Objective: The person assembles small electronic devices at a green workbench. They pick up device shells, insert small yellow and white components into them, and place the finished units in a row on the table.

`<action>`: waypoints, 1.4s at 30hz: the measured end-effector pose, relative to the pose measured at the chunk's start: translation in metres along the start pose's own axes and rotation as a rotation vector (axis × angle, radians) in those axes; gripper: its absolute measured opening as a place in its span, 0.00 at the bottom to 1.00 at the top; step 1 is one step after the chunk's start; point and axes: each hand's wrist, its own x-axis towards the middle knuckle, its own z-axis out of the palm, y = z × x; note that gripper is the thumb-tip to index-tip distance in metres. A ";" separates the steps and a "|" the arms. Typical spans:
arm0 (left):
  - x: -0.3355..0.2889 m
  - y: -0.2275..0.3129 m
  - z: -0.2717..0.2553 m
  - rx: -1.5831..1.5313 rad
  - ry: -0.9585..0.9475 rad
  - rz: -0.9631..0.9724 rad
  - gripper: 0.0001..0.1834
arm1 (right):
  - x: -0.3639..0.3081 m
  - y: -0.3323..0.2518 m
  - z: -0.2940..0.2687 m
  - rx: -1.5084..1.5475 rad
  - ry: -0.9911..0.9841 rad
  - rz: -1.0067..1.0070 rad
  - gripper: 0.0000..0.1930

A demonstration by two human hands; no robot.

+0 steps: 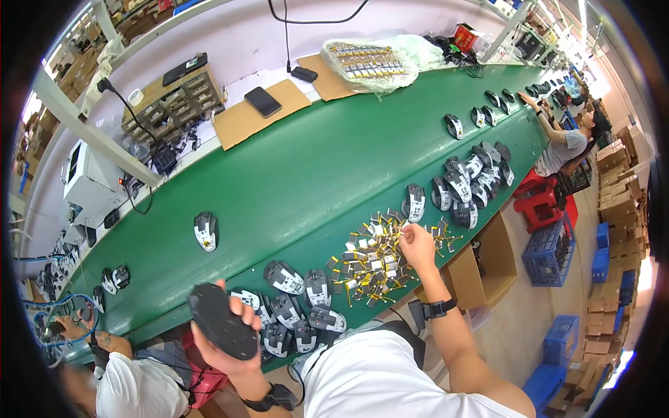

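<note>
1. Fingers of the left hand [219, 358] curl round a black, oval plastic mouse [223, 322].
2. Right hand [418, 246]: fingers bent close together at flat grey-and-white, yellow-taped cells [376, 264]; whether pinching one, I cannot tell.
3. Beyond the right fingers stretches a broad green worktable [306, 167], its near edge just bodyward.

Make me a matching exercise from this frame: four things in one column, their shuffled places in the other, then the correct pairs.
Things
1. Smartphone
2. Dark computer mouse
3. Right hand
4. White-and-black mouse body

Places
A. At the pile of small yellow-edged parts
B. Lying by itself on the green bench
C. On brown cardboard
D. Held up in the left hand

Pairs: 1-C, 2-D, 3-A, 4-B
</note>
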 end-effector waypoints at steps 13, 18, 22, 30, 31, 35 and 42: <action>-0.037 -0.041 0.010 0.077 -0.048 -0.079 0.38 | 0.013 -0.001 0.014 0.331 -0.010 -0.183 0.08; -0.038 -0.058 -0.010 -0.175 -0.158 -0.229 0.37 | 0.003 -0.036 -0.041 1.103 -0.340 0.153 0.06; -0.035 -0.071 0.010 0.054 0.022 -0.217 0.31 | -0.037 -0.103 -0.080 1.316 -0.580 0.086 0.04; -0.033 -0.076 0.072 0.273 -0.045 0.288 0.34 | -0.101 -0.188 -0.119 1.234 -0.946 0.012 0.06; -0.035 -0.074 0.074 0.320 -0.039 0.323 0.35 | -0.101 -0.194 -0.118 1.207 -0.939 0.016 0.06; -0.045 -0.064 0.081 0.416 -0.046 0.388 0.38 | -0.114 -0.218 -0.110 1.111 -0.876 -0.038 0.07; -0.057 -0.059 0.078 0.474 -0.085 0.429 0.40 | -0.121 -0.232 -0.104 0.957 -0.704 -0.244 0.08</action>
